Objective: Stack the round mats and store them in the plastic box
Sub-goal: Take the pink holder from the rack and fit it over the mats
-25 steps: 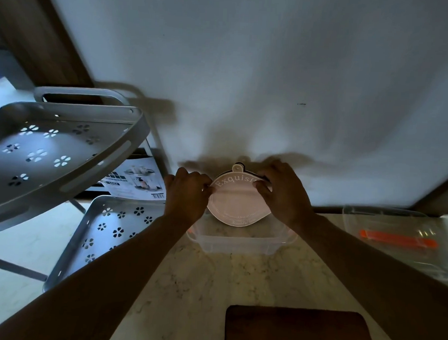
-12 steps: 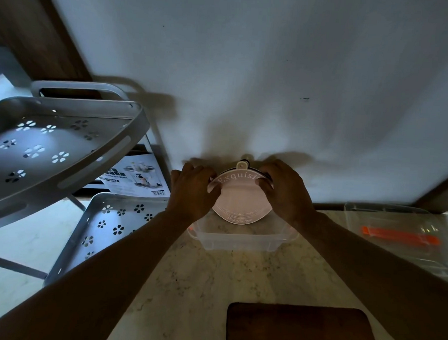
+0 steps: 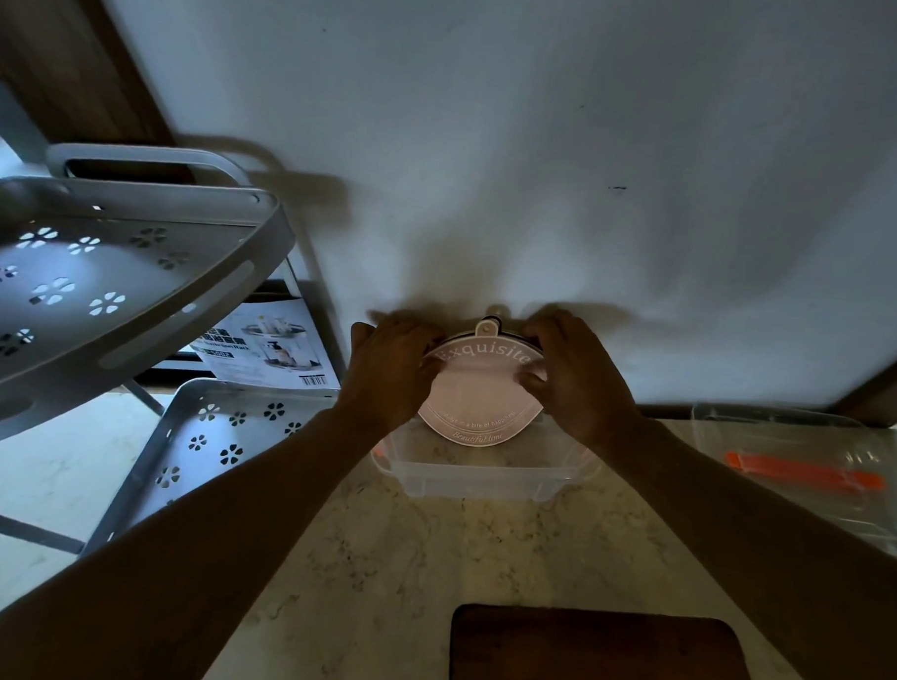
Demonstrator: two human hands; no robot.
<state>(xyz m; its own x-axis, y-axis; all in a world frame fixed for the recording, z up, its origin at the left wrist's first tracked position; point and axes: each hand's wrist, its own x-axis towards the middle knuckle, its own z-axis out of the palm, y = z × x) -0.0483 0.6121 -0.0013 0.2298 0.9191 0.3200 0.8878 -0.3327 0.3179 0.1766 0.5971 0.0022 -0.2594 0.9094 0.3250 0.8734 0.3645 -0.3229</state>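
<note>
You hold the stacked round mats by their edges, left hand and right hand each closed on a side, tilted above the plastic box on the counter; stacking appears done, lowering them inside remains.

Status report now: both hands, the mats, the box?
Left hand and right hand grip the round mats by the sides. Mats tilted over the open plastic box, not yet in. Nothing blocks.
</note>
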